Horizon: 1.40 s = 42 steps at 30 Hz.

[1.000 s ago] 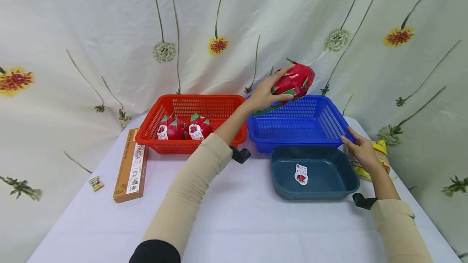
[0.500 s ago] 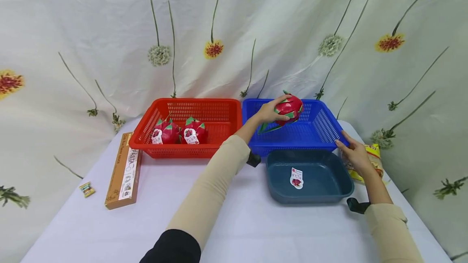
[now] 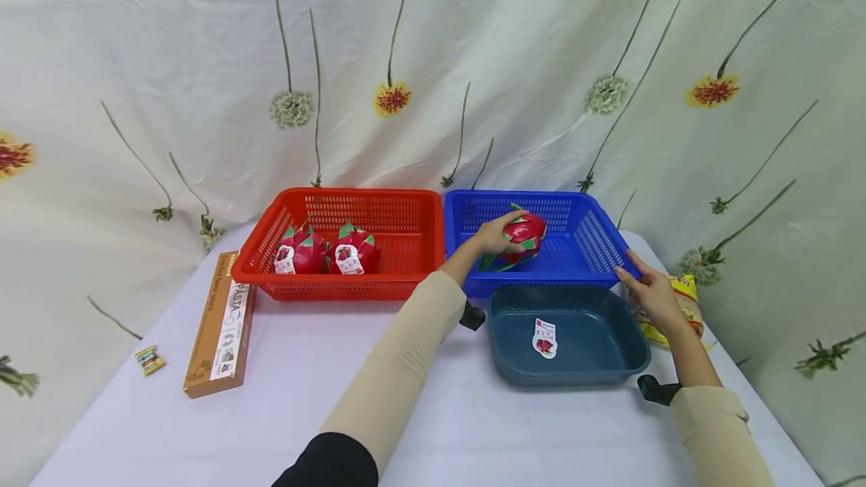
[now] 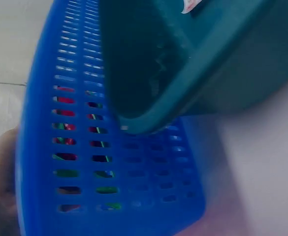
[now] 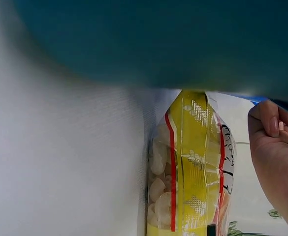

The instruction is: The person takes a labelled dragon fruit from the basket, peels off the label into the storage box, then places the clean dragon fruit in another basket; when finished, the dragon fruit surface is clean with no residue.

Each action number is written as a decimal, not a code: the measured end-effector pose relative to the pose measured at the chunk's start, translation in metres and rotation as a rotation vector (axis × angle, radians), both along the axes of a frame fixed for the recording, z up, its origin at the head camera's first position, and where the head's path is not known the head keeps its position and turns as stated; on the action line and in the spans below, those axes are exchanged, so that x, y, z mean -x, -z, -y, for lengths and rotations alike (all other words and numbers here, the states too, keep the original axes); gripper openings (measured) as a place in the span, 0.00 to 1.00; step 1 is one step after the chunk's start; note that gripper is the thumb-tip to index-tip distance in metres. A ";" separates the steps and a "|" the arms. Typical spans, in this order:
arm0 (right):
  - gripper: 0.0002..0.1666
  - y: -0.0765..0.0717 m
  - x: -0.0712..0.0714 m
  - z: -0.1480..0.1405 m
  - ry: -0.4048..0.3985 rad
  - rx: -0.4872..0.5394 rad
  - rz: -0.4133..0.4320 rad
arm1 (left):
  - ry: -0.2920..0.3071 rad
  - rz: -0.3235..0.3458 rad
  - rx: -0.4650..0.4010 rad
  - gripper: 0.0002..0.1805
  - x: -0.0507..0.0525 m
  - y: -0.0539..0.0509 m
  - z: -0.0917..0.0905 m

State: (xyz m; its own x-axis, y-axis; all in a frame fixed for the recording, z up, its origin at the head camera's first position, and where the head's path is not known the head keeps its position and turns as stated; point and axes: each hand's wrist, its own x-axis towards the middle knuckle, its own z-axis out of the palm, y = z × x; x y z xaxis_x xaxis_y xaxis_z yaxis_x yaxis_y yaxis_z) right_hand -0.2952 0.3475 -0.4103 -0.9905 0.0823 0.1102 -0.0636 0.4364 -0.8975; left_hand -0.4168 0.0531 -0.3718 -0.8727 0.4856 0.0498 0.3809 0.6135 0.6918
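In the head view my left hand (image 3: 495, 237) grips a red and green dragon fruit (image 3: 526, 236) inside the blue basket (image 3: 575, 276), near its left half. Red and green show through the basket's slots (image 4: 67, 140) in the left wrist view, where the hand is partly hidden behind the rim. My right hand (image 3: 655, 297) pinches the blue basket's front right corner. The right wrist view shows that hand (image 5: 281, 152) with thumb and fingers at the blue rim. Two labelled dragon fruits (image 3: 307, 254) (image 3: 357, 252) lie in the red basket (image 3: 338, 289) on the left.
A dark teal tray (image 3: 568, 380) bearing a dragon fruit sticker (image 3: 544, 338) stands in front of the blue basket. Beside it on the right lies a yellow bag (image 3: 686, 299). On the left are a pasta box (image 3: 219, 329) and a small packet (image 3: 149, 359). A floral cloth hangs behind.
My left hand has lowered the dragon fruit from above the blue basket to inside it. The right hand has kept its grip on the corner. The head view has shifted slightly.
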 end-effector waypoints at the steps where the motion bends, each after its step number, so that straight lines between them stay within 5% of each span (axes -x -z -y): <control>1: 0.45 0.000 0.000 0.000 0.003 -0.006 0.001 | -0.006 0.010 0.020 0.41 0.000 0.002 0.000; 4: 0.45 0.000 -0.001 0.001 0.016 -0.017 0.008 | -0.023 0.057 0.011 0.41 0.001 0.007 0.001; 11: 0.44 -0.001 0.001 0.000 0.004 0.007 0.010 | -0.016 0.237 -0.190 0.43 -0.002 0.007 0.010; 30: 0.44 0.004 0.003 0.000 -0.005 0.064 0.019 | 0.074 0.681 -0.090 0.43 0.010 -0.013 0.028; 37: 0.44 0.007 0.003 -0.001 -0.014 0.066 0.004 | 0.173 0.666 -0.045 0.40 0.010 -0.016 0.028; 42: 0.44 0.005 0.002 -0.001 -0.017 0.075 -0.007 | 0.194 0.490 0.015 0.38 0.007 -0.011 0.016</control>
